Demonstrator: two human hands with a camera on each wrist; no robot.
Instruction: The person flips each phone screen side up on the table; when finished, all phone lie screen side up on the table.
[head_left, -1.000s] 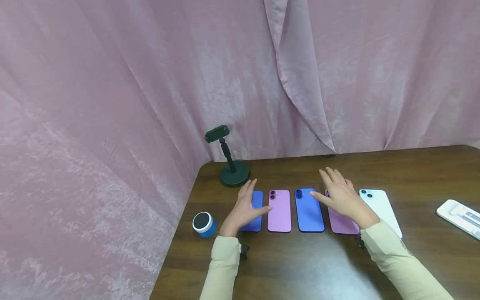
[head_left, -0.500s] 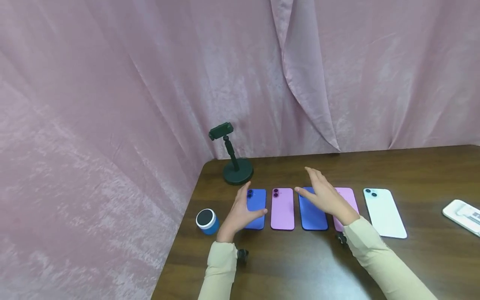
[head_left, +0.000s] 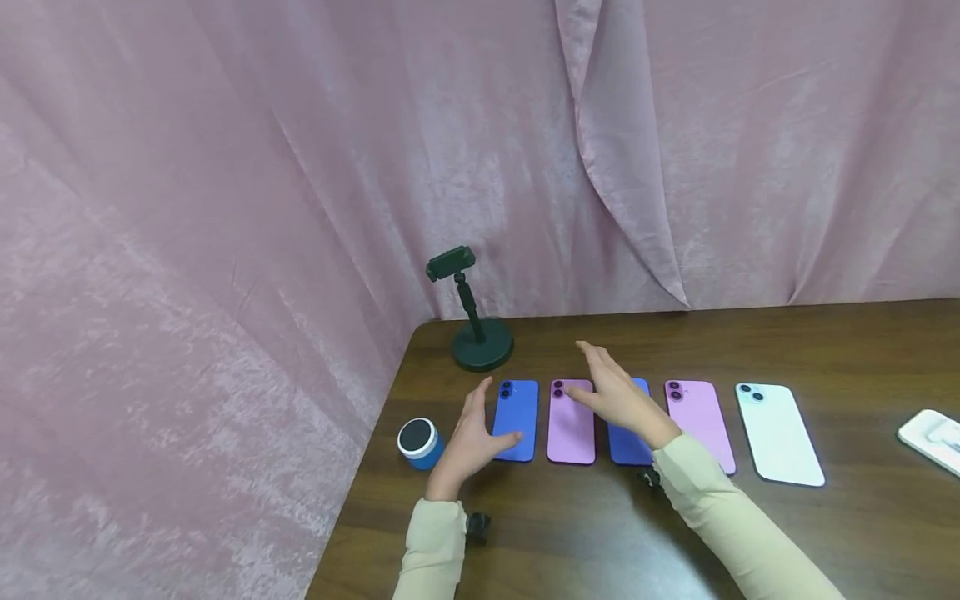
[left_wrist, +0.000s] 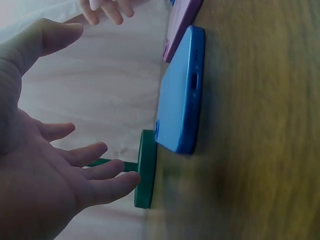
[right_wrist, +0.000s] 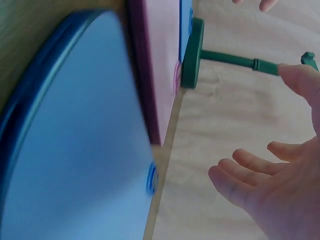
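Note:
Several phones lie face down in a row on the wooden table. From the left come a blue phone [head_left: 517,421], a pink phone [head_left: 572,429], a second blue phone [head_left: 628,446], a second pink phone [head_left: 699,423] and a white phone [head_left: 780,433]. My left hand [head_left: 471,442] hovers, fingers spread, beside the leftmost blue phone; the left wrist view shows its palm with nothing in it. My right hand [head_left: 618,398] is above the second blue phone and hides part of it, its thumb over the first pink phone. It holds nothing.
A dark green phone stand [head_left: 482,343] stands at the back left of the table [head_left: 555,550]. Left of my left hand sits a blue jar [head_left: 420,444] with a white-rimmed dark lid. A white object [head_left: 933,440] lies at the far right. Pink curtains [head_left: 450,150] hang behind.
My right hand has moved left, from over the second pink phone to over the second blue one. My left hand has shifted slightly left and down, uncovering more of the leftmost blue phone.

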